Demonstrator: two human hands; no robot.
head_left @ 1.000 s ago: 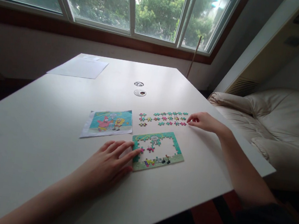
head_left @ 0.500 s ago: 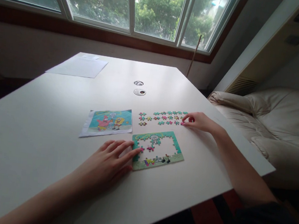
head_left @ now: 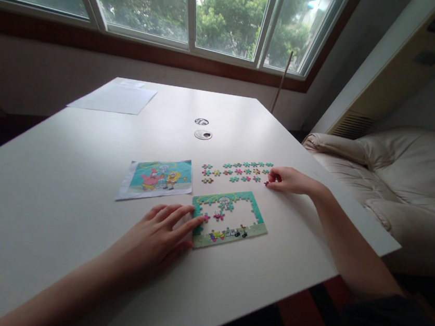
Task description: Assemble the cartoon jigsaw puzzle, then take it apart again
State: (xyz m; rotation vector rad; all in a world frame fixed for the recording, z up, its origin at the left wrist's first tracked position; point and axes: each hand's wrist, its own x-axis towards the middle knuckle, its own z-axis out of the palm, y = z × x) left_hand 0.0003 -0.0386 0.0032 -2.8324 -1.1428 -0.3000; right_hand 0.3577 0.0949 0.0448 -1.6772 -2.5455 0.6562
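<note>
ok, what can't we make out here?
All head view:
Pink puzzle piece: partly hidden by the right hand.
Puzzle board: left edge partly covered by the left hand.
Loose pieces: printed detail too small.
Sofa: cut off by the right edge.

Left hand (head_left: pixel 166 231): touching puzzle board (head_left: pixel 259 229) at its left edge
Right hand (head_left: pixel 292 180): pinching pink piece (head_left: pixel 266 184)
Worktop (head_left: pixel 84 163): picture sheet (head_left: pixel 161 176), loose pieces (head_left: pixel 238 171)

Daylight falls through the wide window (head_left: pixel 190 13) ahead of me — the foliage (head_left: pixel 230 15) beyond bleached pale at the right — and lays a whitish sheen over the far desk (head_left: pixel 238 115). The sofa (head_left: pixel 424 171) lies dim, the lower right corner near-black; toward the edges, shapes stretch and soften.
</note>
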